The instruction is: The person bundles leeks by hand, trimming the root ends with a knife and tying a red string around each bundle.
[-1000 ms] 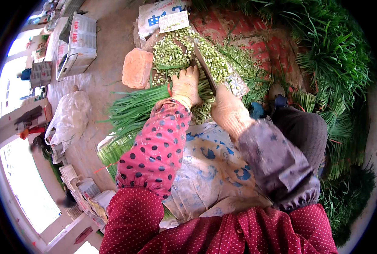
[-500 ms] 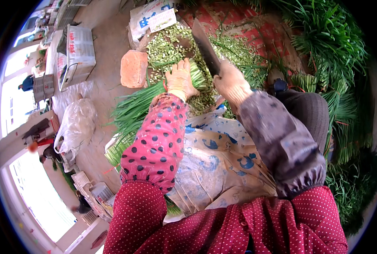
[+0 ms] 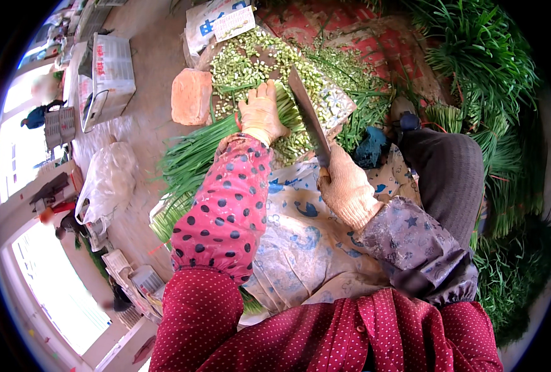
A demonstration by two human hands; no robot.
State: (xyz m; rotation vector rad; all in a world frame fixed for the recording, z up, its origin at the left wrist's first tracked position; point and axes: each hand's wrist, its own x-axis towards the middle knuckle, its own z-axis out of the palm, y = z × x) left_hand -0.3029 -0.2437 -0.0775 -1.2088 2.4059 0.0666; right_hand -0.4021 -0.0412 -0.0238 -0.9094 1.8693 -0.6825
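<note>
My left hand (image 3: 262, 115), in a pale glove, presses down with its fingers over a bunch of garlic chives (image 3: 195, 152). The green leaves trail off to the left, and the pale stalk ends stick out to the right of the fingers. A red band shows by the wrist. My gloved right hand (image 3: 349, 189) is closed round the handle of a long, dark-bladed knife (image 3: 307, 108). Its blade points up and away, just right of the stalk ends. Cut stalk pieces (image 3: 250, 59) cover the chopping board (image 3: 348, 110) beneath.
An orange-pink brick (image 3: 192, 96) lies left of the board. A white sack (image 3: 212, 28) is beyond it. Heaps of green chives (image 3: 486, 56) line the right side. A clear plastic bag (image 3: 109, 180) and a white crate (image 3: 113, 71) stand on the floor at left.
My right hand has drawn the knife back toward me, off the stalk ends, uncovering cut pieces on the board's right part. My left hand stays on the bunch.
</note>
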